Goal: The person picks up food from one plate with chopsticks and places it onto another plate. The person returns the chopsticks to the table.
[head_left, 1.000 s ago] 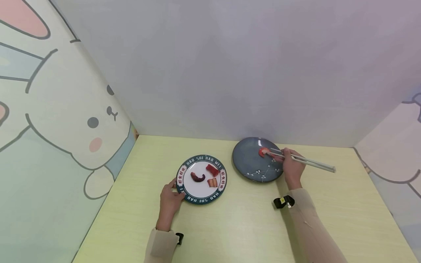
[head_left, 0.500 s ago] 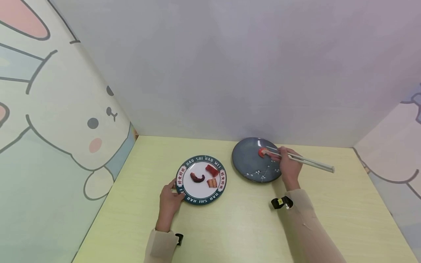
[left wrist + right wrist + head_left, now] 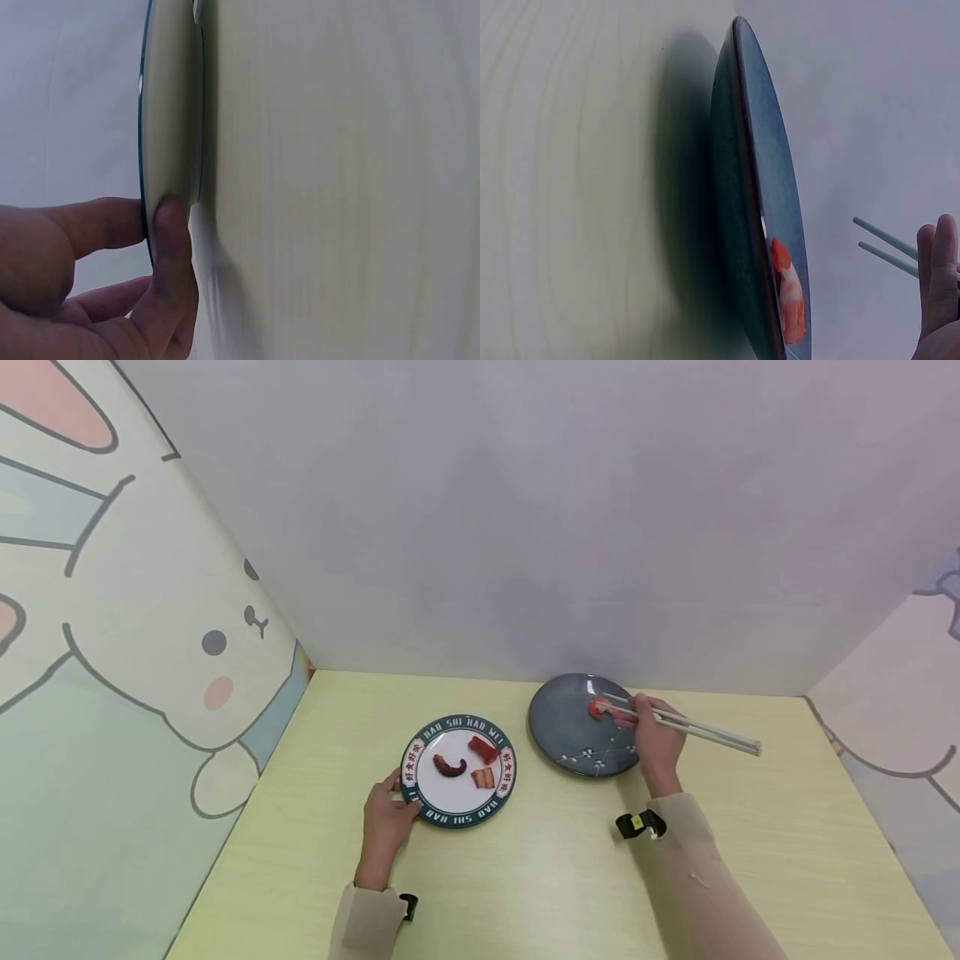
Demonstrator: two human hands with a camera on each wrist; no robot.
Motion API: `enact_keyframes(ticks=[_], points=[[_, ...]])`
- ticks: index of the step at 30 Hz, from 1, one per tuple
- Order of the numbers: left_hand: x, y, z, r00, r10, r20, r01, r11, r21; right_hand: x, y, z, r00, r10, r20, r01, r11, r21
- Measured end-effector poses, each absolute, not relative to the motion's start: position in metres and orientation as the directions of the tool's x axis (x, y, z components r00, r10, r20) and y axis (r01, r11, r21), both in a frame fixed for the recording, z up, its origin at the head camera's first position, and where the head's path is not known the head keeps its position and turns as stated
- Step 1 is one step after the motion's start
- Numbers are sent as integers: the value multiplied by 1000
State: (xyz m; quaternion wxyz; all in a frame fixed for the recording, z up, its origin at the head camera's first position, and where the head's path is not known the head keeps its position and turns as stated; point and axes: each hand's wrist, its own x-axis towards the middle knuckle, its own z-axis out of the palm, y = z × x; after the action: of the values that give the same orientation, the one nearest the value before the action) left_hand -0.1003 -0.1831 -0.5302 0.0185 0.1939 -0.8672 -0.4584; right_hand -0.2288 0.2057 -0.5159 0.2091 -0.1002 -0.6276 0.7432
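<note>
Two chopsticks point(image 3: 712, 733) are being clasped by the nearer right hand point(image 3: 658, 739), tips above the shrimp point(image 3: 790, 294) lying leftward on the dark plate point(image 3: 561, 720), the white plate point(image 3: 450, 800) being pinched by the left hand point(image 3: 388, 817).

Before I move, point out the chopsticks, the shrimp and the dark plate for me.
Chopsticks point(image 3: 886, 238): right wrist view, on the shaft of the upper stick.
Shrimp point(image 3: 790, 289): right wrist view, on its pale middle.
Dark plate point(image 3: 561, 718): head view, on a bare stretch of its upper face.
</note>
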Motion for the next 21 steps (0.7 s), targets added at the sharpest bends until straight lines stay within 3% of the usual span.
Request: enact_keyframes(ticks=[21], points=[[-101,-183,-529,-926,-349,-146,-315,500,806,-224,197,-510,-907,398,139,-204,-125,-971]])
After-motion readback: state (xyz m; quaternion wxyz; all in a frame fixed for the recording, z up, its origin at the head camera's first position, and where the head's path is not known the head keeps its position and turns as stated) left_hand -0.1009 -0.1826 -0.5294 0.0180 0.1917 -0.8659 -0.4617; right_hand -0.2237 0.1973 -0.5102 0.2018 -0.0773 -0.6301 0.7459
